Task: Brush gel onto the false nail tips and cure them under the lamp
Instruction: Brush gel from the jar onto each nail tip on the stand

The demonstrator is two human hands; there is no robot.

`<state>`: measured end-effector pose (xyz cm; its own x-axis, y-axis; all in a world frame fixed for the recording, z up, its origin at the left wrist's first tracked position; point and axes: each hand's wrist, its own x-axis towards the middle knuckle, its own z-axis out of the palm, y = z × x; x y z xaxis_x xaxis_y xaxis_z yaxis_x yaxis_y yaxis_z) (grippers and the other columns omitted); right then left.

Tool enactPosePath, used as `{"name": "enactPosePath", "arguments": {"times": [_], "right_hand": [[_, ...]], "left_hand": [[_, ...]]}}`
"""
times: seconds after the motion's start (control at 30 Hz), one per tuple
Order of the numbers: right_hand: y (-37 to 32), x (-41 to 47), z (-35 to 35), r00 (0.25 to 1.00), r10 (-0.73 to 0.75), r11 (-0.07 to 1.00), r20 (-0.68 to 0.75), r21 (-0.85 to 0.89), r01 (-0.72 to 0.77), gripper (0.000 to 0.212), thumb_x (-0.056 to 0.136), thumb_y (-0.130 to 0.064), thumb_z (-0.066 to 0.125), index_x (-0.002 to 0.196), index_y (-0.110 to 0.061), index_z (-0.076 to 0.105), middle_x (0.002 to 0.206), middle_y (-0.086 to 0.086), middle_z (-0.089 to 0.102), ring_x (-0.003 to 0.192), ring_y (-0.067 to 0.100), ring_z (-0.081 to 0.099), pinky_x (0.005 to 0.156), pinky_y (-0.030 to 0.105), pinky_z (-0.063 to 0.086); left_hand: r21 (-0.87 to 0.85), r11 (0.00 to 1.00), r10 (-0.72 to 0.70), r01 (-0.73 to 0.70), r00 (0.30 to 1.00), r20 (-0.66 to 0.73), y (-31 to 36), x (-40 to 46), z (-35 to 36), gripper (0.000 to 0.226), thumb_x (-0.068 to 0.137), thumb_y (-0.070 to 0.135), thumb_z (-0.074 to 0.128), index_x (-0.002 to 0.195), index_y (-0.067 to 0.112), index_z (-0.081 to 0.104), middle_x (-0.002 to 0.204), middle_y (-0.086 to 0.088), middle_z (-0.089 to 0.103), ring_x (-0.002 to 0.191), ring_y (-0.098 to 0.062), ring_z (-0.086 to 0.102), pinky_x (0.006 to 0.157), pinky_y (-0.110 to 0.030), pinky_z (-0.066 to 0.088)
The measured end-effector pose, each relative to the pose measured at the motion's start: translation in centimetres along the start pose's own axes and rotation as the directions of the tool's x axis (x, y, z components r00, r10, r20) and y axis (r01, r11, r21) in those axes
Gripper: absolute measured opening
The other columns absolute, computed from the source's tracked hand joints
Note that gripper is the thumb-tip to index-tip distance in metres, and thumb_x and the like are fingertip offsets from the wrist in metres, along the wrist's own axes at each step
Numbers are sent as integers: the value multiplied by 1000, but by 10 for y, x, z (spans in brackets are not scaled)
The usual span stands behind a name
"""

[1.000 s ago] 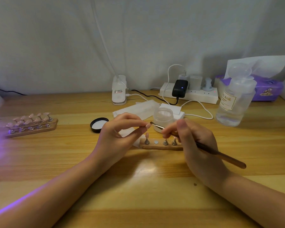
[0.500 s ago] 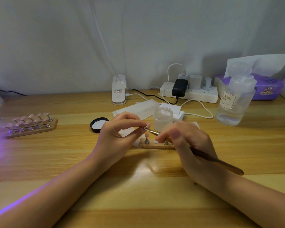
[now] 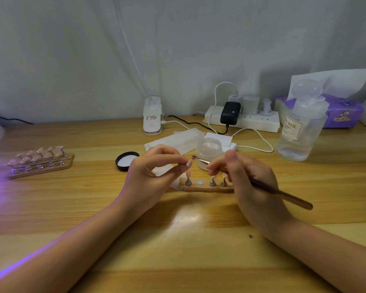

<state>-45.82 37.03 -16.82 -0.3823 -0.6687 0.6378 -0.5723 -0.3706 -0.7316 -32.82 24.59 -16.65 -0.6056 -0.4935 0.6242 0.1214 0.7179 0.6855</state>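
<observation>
Pink false nail tip [image 3: 189,162] at frame centre, pinched between left hand [image 3: 154,176] thumb and forefinger. Right hand [image 3: 249,182] fingers clamped round gel brush [image 3: 262,186], bristles touching tip from 3 o'clock. Best: light even strokes, steady wrists. Open gel jar [image 3: 209,152] at 12 o'clock; wooden tip stand [image 3: 205,187] below.

A home nail-craft desk: a wooden table [image 3: 51,208] against a plain wall, with a power strip [image 3: 241,121], tissue box [image 3: 344,113] and racks of nail tips [image 3: 38,161].
</observation>
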Motion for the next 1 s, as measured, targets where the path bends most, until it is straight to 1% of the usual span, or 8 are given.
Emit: {"name": "enactPosePath", "arguments": {"times": [0.1, 0.27, 0.43, 0.63, 0.77, 0.83, 0.93, 1.0], "right_hand": [[2, 0, -2, 995, 95, 994, -42, 55, -92, 35, 94, -35, 38, 76, -22, 65, 69, -7, 65, 65, -2, 58, 58, 7, 40], [-1, -2, 2, 977, -200, 971, 67, -123, 207, 37, 95, -34, 35, 81, -19, 65, 76, -12, 62, 75, 0, 58, 71, 16, 42], [2, 0, -2, 997, 73, 997, -22, 31, -73, 30, 93, -34, 41, 78, -24, 65, 73, -6, 66, 71, 0, 60, 61, 8, 41], [-2, -2, 3, 972, -223, 965, 77, -125, 231, 30, 95, -32, 36, 82, -23, 62, 76, -13, 61, 76, 0, 57, 72, 14, 42], [1, 1, 0, 999, 51, 999, -16, -3, -51, 32, 94, -33, 40, 77, -23, 65, 72, -7, 66, 73, 1, 61, 64, 8, 43], [2, 0, -2, 996, 84, 996, -33, 22, -83, 32, 93, -37, 40, 78, -24, 64, 73, -8, 66, 73, 1, 62, 64, 9, 43], [-2, -1, 1, 991, -131, 986, 22, -98, 132, 36, 94, -40, 35, 79, -24, 63, 73, -13, 63, 77, 3, 59, 70, 18, 45], [-2, -2, 2, 972, -225, 964, 64, -130, 231, 40, 95, -38, 33, 80, -19, 65, 75, -13, 60, 76, 0, 56, 72, 17, 42]], "left_hand": [[2, 1000, -5, 5, 1000, -2, 0, 0, 0, 14, 75, 17, 67, 87, 23, 70, 83, 4, 64, 79, -10, 60, 72, -19, 46], [5, 1000, 9, -9, 1000, -5, 1, -1, -1, 22, 74, 15, 65, 95, 20, 68, 84, 1, 65, 79, -8, 60, 73, -19, 47], [-18, 1000, -18, 18, 1000, -11, 2, 0, 0, 15, 75, 16, 67, 88, 21, 70, 82, 2, 66, 78, -10, 61, 72, -19, 46], [-9, 1000, -10, 10, 1000, -9, 2, 0, 0, 23, 74, 15, 65, 96, 21, 68, 84, 0, 66, 79, -9, 61, 73, -21, 48], [-23, 999, -27, 27, 1000, -11, 2, 0, -1, 19, 74, 15, 67, 92, 22, 69, 83, 3, 66, 78, -9, 61, 72, -19, 47], [-19, 999, -34, 34, 999, -9, 2, 0, -1, 18, 75, 15, 67, 91, 22, 70, 82, 4, 66, 78, -9, 61, 72, -18, 46], [-21, 999, -35, 34, 999, -9, 2, 0, -1, 20, 74, 16, 66, 92, 23, 69, 83, 3, 67, 78, -10, 62, 72, -20, 47], [-13, 999, -34, 34, 999, -4, 3, 0, -1, 22, 74, 17, 65, 95, 23, 69, 83, 2, 67, 78, -10, 62, 72, -21, 48]]}}
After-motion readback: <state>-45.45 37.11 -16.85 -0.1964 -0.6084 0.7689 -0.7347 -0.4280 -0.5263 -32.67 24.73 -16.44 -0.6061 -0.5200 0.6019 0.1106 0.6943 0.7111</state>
